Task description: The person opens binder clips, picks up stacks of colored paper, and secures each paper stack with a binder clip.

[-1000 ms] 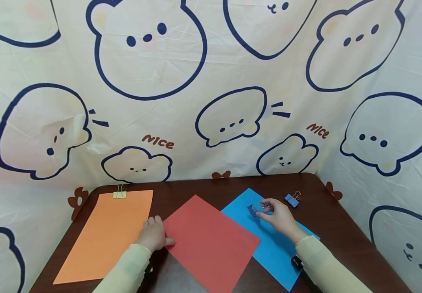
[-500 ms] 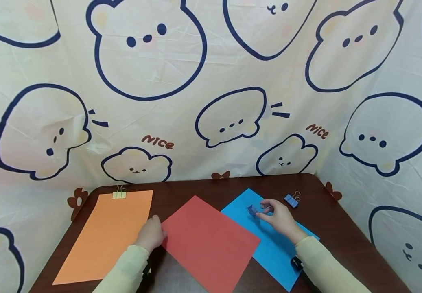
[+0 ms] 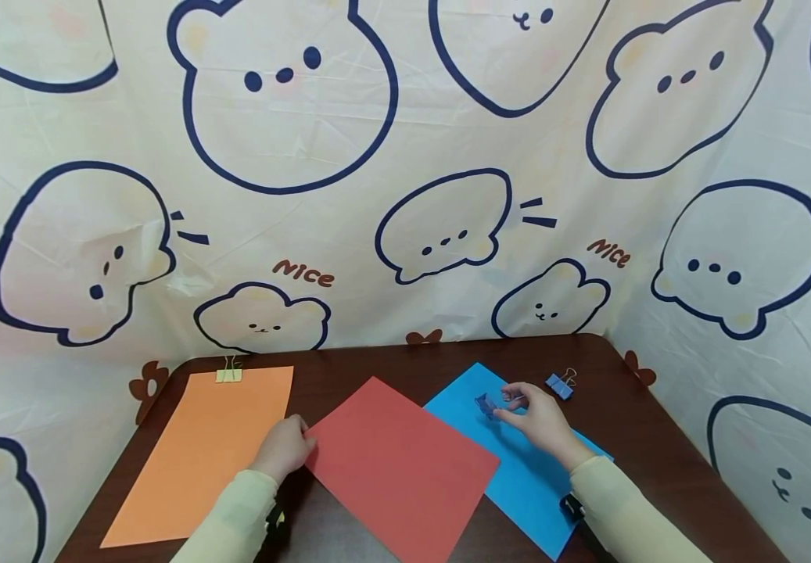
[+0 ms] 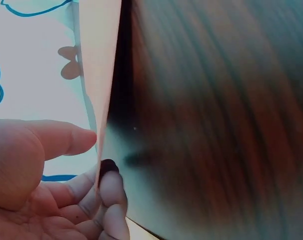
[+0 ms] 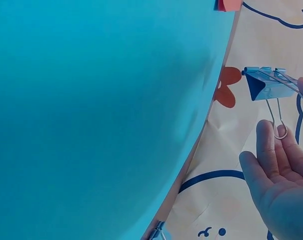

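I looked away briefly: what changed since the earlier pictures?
The left hand moved slightly left and now pinches the left corner of the red sheet, which shifted slightly left too. The right hand, holding a blue clip, the orange sheet and blue sheet stayed put.

Set back above the left hand and right hand, the head view faces forward and down. Each wrist view looks closely past its own hand; the right one and the head view share the blue clip.
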Action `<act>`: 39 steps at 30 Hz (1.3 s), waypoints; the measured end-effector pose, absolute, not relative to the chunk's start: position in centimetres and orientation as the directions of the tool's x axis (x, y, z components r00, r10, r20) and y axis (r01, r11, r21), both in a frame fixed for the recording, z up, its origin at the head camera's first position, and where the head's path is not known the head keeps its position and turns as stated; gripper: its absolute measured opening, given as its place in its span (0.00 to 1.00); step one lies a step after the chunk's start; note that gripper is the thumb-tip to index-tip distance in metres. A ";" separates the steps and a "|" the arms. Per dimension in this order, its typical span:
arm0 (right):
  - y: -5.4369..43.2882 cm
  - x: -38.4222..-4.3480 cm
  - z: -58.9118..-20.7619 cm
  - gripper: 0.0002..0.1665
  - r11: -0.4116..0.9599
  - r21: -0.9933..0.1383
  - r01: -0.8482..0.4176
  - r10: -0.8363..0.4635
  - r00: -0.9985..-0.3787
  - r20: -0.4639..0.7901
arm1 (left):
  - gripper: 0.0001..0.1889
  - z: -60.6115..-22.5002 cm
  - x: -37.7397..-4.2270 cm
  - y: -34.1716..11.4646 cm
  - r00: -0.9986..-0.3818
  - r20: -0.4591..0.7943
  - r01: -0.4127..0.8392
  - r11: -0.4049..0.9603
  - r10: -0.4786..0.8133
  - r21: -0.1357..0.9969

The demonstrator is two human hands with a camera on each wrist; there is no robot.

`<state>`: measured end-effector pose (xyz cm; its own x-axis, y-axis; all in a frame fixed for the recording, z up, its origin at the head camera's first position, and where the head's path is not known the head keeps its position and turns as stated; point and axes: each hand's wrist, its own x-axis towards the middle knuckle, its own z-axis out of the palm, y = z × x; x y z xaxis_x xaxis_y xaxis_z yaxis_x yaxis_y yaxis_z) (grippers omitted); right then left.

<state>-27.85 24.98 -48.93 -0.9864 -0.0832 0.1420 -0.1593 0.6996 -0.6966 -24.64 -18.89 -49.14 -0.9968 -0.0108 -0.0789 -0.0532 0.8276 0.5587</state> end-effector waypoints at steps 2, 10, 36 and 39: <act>25.0 -27.8 -49.0 0.26 0.699 -0.697 -0.158 -0.082 -0.987 0.142 | 0.08 -49.2 -24.6 -19.0 -0.997 -0.072 -0.054 0.823 -0.017 0.566; 24.8 -27.3 -48.6 0.26 0.707 -0.695 -0.135 -0.078 -0.991 0.112 | 0.06 -49.5 -24.8 -19.3 -0.998 -0.049 -0.064 0.797 -0.044 0.600; 25.0 -26.6 -48.1 0.30 0.614 -0.788 -0.051 -0.096 -0.995 -0.011 | 0.06 -49.2 -24.1 -19.7 -0.997 -0.073 -0.051 0.744 -0.003 0.666; 25.0 -26.6 -48.1 0.29 0.605 -0.795 -0.034 -0.087 -0.996 -0.024 | 0.06 -49.2 -24.1 -19.7 -0.998 -0.071 -0.048 0.742 0.000 0.669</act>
